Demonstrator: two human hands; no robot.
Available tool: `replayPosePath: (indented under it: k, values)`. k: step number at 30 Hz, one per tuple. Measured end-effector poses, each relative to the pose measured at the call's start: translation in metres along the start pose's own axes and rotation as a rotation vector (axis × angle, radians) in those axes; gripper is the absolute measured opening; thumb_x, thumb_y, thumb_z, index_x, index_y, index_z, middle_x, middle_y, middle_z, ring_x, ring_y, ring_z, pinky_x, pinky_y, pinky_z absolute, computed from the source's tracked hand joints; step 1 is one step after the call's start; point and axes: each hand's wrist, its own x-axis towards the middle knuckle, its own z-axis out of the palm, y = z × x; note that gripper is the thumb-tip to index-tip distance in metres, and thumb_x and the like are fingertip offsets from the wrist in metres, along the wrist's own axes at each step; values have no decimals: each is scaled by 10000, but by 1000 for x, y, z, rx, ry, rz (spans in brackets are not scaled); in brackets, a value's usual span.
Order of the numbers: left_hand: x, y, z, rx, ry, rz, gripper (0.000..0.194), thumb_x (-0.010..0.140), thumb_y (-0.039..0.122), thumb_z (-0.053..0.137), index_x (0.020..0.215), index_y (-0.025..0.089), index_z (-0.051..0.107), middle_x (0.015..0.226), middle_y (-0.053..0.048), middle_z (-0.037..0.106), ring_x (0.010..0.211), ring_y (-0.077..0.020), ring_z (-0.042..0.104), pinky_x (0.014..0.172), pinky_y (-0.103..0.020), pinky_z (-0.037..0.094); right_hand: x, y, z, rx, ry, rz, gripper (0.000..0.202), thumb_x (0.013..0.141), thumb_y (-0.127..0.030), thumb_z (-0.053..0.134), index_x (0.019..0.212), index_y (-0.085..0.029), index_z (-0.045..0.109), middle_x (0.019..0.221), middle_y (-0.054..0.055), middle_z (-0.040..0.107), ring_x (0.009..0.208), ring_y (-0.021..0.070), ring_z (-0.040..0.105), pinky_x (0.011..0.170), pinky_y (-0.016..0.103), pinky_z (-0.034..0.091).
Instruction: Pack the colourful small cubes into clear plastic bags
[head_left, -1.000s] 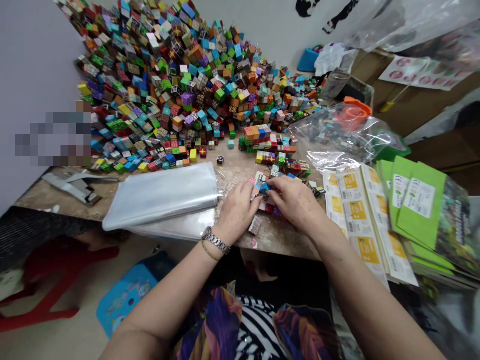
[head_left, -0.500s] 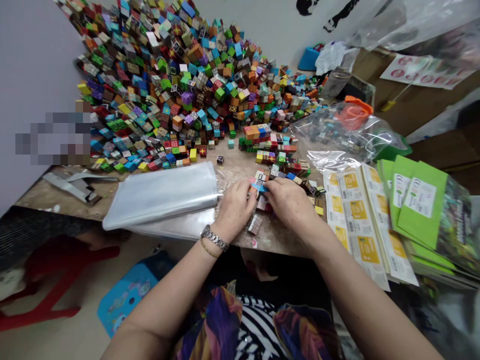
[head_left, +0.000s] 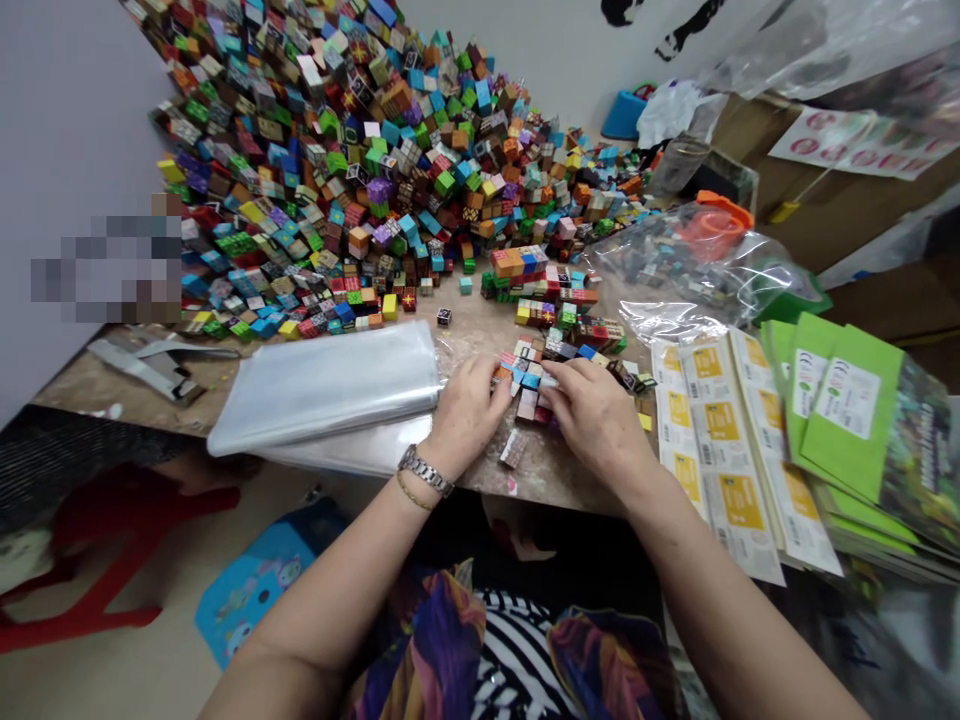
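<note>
Small coloured cubes (head_left: 529, 380) lie grouped on the brown table between my hands. My left hand (head_left: 471, 408) is at the left side of this group, its fingers closed against an orange cube and its neighbours. At the right side, my right hand (head_left: 591, 408) pinches or presses a pale grey cube with thumb and forefinger. Just below the group a grey patterned block (head_left: 512, 449) lies by itself. Rows of joined cubes (head_left: 517, 262) sit beyond my hands. A great heap of cubes (head_left: 360, 170) rises behind them.
Clear plastic bags (head_left: 330, 385) lie left of my hands. Sticker sheets (head_left: 716, 430) and green booklets (head_left: 847, 400) are at the right, with a clear bag of pieces (head_left: 667, 255) behind. A metal tool (head_left: 150, 370) lies far left; a blue stool (head_left: 262, 580) stands below.
My right hand has shifted slightly right, away from the blue cubes, uncovering more of the group. My left hand stays near the same place. The whole view has shifted slightly.
</note>
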Motion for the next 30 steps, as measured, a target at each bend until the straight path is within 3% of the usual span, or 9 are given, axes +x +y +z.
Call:
replayPosePath:
  k: [8, 20, 25, 28, 30]
  values:
    - [37, -24, -14, 219, -31, -49, 90, 939, 172, 489, 917, 166, 576, 942, -108, 651, 930, -248, 598, 858, -381, 481, -35, 15, -13, 24, 77, -10, 335, 969, -287, 505, 1201, -113, 673, 1117, 157, 693, 1021, 294, 619, 902, 451, 525]
    - [62, -43, -5, 371, -47, -74, 73, 889, 149, 518, 867, 182, 579, 920, -126, 632, 966, -291, 583, 912, -448, 479, -68, 41, -21, -16, 151, 90, 372, 972, -363, 469, 1226, -164, 655, 1148, 150, 695, 1069, 311, 628, 954, 497, 514]
    - [57, -30, -11, 404, -29, 11, 87, 876, 189, 573, 946, 157, 615, 1075, -167, 624, 1161, -345, 522, 1013, -510, 451, -76, 51, -18, -45, 183, 155, 378, 972, -351, 452, 1175, -111, 662, 1088, 182, 710, 1001, 325, 644, 916, 509, 523]
    - [43, -15, -17, 318, 31, 157, 204, 915, 167, 515, 1087, 139, 620, 1268, -173, 590, 1257, -315, 486, 1101, -493, 406, -77, 53, -18, -32, 200, 181, 369, 972, -354, 453, 1171, -122, 661, 1098, 176, 714, 1011, 317, 645, 933, 500, 514]
    - [33, -7, -18, 226, 18, 190, 250, 931, 168, 507, 1151, 131, 619, 1285, -165, 604, 1232, -288, 527, 1096, -476, 425, -78, 54, -19, -33, 207, 201, 365, 970, -355, 452, 1165, -129, 662, 1100, 172, 713, 1014, 315, 641, 935, 490, 509]
